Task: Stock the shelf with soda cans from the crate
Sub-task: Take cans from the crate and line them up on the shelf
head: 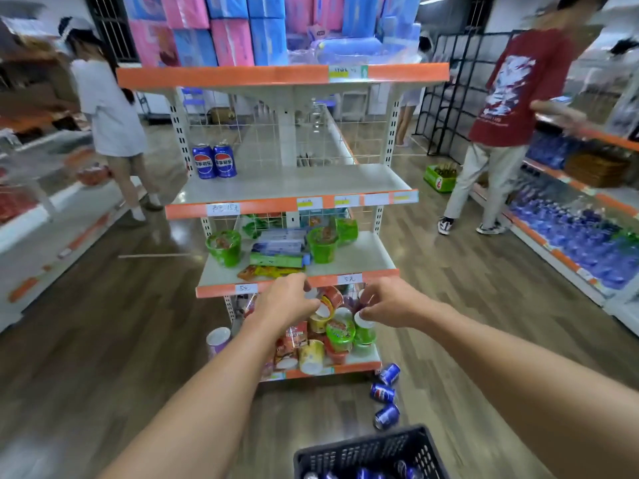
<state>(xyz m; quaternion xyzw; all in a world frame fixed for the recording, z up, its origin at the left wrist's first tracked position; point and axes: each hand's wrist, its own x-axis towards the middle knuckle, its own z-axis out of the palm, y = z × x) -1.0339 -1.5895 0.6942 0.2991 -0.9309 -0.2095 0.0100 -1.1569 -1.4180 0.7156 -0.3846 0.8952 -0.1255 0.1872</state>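
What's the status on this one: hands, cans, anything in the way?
Left hand and right hand both empty, fingers loosely curled, out front. Two cans upright on the shelf; three loose cans on the floor; more in the crate. Nothing blocking.

Green noodle cups [224, 247] sit above red snack tubs [331, 299]; two people [501, 108] stand nearby.

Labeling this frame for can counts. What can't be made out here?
- Crate, head view: cut off by the bottom edge, so its can count is unknown.
- Left hand and right hand: fingers curl away from the camera over the cups; any hold is hidden.
- Price tags: too small and blurred to read fully.
- Side aisle goods: motion-blurred.
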